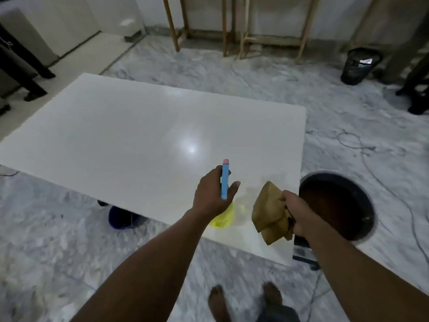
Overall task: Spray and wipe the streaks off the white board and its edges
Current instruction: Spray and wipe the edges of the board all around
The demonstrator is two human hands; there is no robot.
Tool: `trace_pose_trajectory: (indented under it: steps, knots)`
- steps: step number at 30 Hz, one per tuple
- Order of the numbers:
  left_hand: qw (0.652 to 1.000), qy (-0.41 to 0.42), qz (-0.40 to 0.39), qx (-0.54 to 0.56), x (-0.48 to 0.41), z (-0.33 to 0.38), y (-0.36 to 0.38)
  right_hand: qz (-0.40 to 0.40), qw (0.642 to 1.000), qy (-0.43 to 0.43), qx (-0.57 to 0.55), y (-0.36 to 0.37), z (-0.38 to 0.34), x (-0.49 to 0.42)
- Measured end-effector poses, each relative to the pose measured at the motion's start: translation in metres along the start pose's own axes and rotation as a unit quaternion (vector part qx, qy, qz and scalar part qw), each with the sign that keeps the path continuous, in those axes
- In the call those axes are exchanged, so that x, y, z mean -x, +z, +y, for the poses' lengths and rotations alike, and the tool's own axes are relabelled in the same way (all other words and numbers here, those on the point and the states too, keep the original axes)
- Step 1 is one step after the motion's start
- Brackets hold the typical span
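— So, where is the board?

— A large, glossy white rectangular board (pixel 116 140) lies flat, raised off a grey-veined marble floor (pixel 58 247), and fills the middle of the head view. A bright spot of light reflects near its centre. Its near right corner sits just ahead of the person's two bare feet (pixel 218 303).

— What are the hands doing?

— Both reach out over the near right part of the board. The left hand (pixel 210 194) grasps a spray bottle with a translucent yellow body, a blue head and a pink nozzle tip (pixel 224 180). The fingers are curled round it, the thumb lies alongside the blue head, and the nozzle points away across the board. The right hand (pixel 297 212) clutches a crumpled tan cloth (pixel 269 212), bunched in its fist above the board's near right edge. Whether the cloth touches the surface cannot be told.

— Anything else around?

— Just beside the board's right edge stands a round dark tub holding brownish liquid (pixel 365 198). A blue bucket (pixel 123 219) shows at the board's near edge, partly hidden beneath it. Thin cables (pixel 366 149) trail over the floor to the right. Farther back, a black bin (pixel 359 66) stands at the right, and bare wooden frame legs (pixel 171 24) rise by the far wall.
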State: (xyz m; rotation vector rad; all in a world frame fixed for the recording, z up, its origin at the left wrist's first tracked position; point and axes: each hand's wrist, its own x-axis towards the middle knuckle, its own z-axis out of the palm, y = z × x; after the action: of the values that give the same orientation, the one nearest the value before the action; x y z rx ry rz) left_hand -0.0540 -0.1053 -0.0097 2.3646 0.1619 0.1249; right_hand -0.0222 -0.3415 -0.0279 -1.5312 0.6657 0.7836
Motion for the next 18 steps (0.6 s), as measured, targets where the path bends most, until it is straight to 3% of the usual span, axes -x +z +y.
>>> trace_pose_trajectory:
  steps: [3, 7, 11, 13, 18]
  knots:
    - [0.999, 0.027, -0.039, 0.001, -0.001, 0.0, 0.016, 0.042, 0.998, -0.037, 0.033, -0.003, 0.023, 0.002]
    - [0.995, 0.074, -0.065, 0.001, -0.01, -0.001, 0.03, 0.194, 0.972, -0.101, 0.087, -0.001, 0.032, 0.004]
    - [0.994, 0.093, -0.056, 0.001, -0.018, -0.001, 0.036, 0.264, 0.917, -0.224, 0.2, 0.022, 0.045, 0.006]
    - [0.994, 0.098, -0.055, -0.003, -0.024, -0.001, 0.038, 0.254, 0.893, -0.231, 0.291, 0.035, 0.059, -0.007]
    - [0.993, 0.093, -0.067, -0.007, -0.026, -0.016, 0.041, 0.174, 0.873, -0.105, 0.443, 0.084, 0.104, -0.034]
